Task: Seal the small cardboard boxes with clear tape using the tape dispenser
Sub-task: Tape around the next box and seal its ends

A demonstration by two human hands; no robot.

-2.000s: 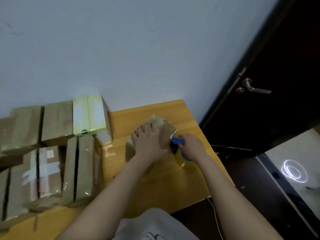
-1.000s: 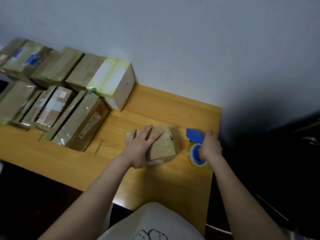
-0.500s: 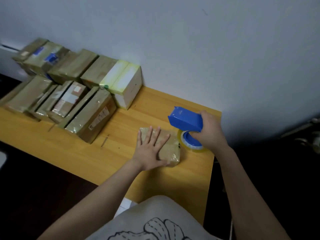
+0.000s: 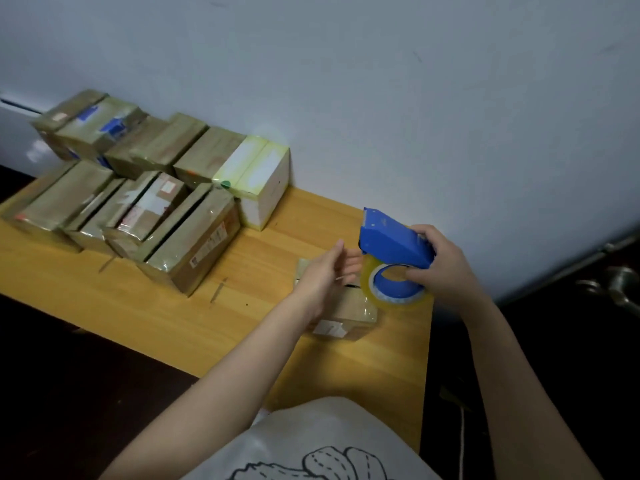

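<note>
At the far left, a cluster of brown boxes (image 4: 138,202) sits against the pale wall (image 4: 381,81), their rectangular faces wrapped in glossy, crinkled clear tape, some with blue patches or paper labels. Just beside them stands a white box (image 4: 266,188) whose top is banded with yellowish tape. All rest on a smooth, honey-coloured wooden table (image 4: 166,327) with visible grain. Nearer the table's right end lies the small cardboard box (image 4: 349,315), flat and shiny with tape, a white label on its near side. The left hand (image 4: 325,271) is held edgewise above it, fingers straight and close together, tips just beside the tape roll (image 4: 388,296), a translucent yellowish ring on a blue core. The right hand (image 4: 446,268) holds the blue plastic tape dispenser (image 4: 394,242) in the air over the box's right edge, fingers curled round its angular body, thumb at the core. At the far right a metal door handle (image 4: 620,284) shows dimly.
</note>
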